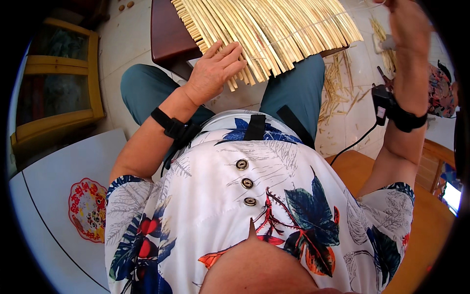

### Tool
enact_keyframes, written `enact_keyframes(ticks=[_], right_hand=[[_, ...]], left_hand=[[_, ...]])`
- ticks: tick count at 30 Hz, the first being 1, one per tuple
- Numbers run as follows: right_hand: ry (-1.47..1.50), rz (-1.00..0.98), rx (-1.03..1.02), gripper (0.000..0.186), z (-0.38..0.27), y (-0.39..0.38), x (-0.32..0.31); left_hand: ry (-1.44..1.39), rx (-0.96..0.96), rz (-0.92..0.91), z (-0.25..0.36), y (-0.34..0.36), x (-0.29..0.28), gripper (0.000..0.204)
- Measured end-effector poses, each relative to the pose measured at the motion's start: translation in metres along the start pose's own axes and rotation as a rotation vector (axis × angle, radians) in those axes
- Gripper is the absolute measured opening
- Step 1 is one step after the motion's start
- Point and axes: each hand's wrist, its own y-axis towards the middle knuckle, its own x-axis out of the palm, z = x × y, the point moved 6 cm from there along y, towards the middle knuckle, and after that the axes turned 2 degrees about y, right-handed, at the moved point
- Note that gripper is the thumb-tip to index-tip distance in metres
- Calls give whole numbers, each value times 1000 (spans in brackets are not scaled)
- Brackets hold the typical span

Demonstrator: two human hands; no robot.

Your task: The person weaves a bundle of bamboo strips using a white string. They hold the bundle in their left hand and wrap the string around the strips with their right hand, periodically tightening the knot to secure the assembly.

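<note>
A mat of pale, straw-coloured stalks (274, 36) lies side by side across a dark red-brown wooden table, its near ends jutting over the edge toward my knees. A thin pale thread (320, 21) crosses the stalks and runs up to the right. My left hand (215, 71) rests on the mat's near left ends, fingers stretched over the stalks. Raised at the upper right, off the mat, my right hand (409, 27) pinches the thread; its fingertips are partly cut off by the top edge and slightly blurred.
The dark wooden table (166, 34) shows left of the mat. Broken stalk scraps (338, 90) litter the tiled floor at right, near a patterned bag (440, 90). A yellow-framed cabinet (58, 63) and a white surface (49, 196) stand at left. A black cable (355, 145) hangs by my right arm.
</note>
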Motion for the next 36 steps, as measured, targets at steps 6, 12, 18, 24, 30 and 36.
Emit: enact_keyframes(ticks=[6,12,18,24,30,36], right_hand=[[269,-721,696,11,58,-61,63],[-323,-838,-5,9,90,-122,104],[-488,-899,-116,10,83,-130,118],[-518,-918,-140,11,78,-128,121],[-498,-883,-153,14,77,-130,122],[-544,-901,-170,12,74,-128,124]], left_hand=[[-2,-25,10,-3,-4,-1,43],[-27,-8,52,-4,-2,0,42],[-107,-33,94,-9,-3,-1,39],[-139,-33,131,-8,-1,-6,38],[-150,-31,145,-6,1,-8,37],[-158,-37,146,-5,1,-8,38]])
